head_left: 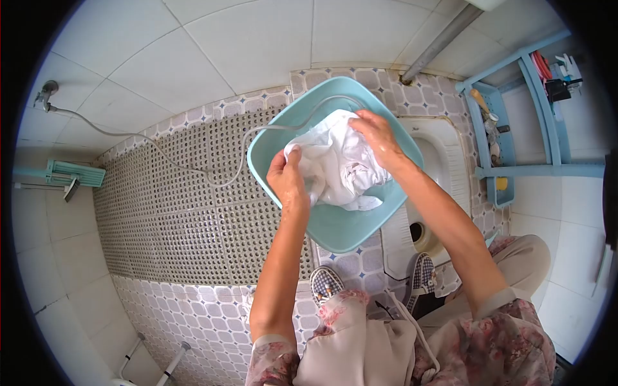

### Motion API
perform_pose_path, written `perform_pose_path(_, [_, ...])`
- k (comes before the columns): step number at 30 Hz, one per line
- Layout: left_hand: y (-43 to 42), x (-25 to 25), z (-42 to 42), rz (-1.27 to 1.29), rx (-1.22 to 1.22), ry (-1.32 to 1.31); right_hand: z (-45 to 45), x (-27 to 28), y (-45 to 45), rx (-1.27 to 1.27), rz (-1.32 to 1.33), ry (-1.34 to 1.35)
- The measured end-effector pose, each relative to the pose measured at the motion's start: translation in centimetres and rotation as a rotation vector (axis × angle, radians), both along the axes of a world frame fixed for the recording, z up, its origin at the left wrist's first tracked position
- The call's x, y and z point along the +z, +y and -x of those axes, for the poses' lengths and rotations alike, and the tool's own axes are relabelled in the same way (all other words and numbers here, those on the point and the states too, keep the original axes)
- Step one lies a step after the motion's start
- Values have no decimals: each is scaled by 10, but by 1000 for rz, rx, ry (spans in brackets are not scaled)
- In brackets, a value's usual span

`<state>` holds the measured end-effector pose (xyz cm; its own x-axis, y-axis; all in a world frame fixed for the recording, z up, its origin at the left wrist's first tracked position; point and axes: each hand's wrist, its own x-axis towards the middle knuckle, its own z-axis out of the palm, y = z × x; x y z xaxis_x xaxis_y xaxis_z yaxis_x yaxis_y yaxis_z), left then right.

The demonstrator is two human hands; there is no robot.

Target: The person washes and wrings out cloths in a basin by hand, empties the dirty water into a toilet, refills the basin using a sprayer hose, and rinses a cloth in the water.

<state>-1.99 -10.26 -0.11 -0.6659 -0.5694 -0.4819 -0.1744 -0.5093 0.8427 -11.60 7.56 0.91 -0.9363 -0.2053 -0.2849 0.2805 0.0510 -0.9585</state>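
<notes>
A wet white cloth garment (338, 154), bunched and partly spread, is held over a light blue plastic basin (341, 235). My left hand (288, 177) grips its left edge, thumb on top and fingers tucked behind. At the upper right edge, my right hand (378, 136) pinches the fabric between thumb and fingers. The lower folds of the garment hang into the basin, and what kind of garment it is cannot be made out. A thin pale hose (283, 127) runs over the basin's left rim, its end inside near the back wall.
The hose comes from a wall tap (46, 96) at left. Perforated grey mats (193, 219) cover the floor there. A squat toilet (396, 248) lies partly under the basin. At right stands a blue shelf rack (547, 170); a green-headed squeegee or broom (76, 174) leans at left.
</notes>
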Motion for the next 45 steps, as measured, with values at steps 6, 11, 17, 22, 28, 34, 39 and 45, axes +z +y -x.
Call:
perform_pose_path(6, [-18,36,-12,90,6,215,-5,61,46,-104,542,-16])
perform_pose_path(11, [-24,90,-5,226,3,359,-9,125,68,146,781,53])
perform_pose_path(17, [-34,106,-6,299,-30,389,-11,158,96,713,185,300])
perform_pose_path(22, [-1,62,-27,520,-364,391,-40,130,40,567,-400,578])
perform_pose_path(28, [26,70,-51,859,-486,406,-53,57,8,783,-451,394])
perform_pose_path(34, [14,42,-63,1457,-382,175,-42,45,22,558,-348,175])
perform_pose_path(39, [12,28,-73,1305,-485,-176,-57,63,20,297,-245,-114])
perform_pose_path(45, [19,39,-66,367,-425,-11,-90,136,3,143,-3,-133])
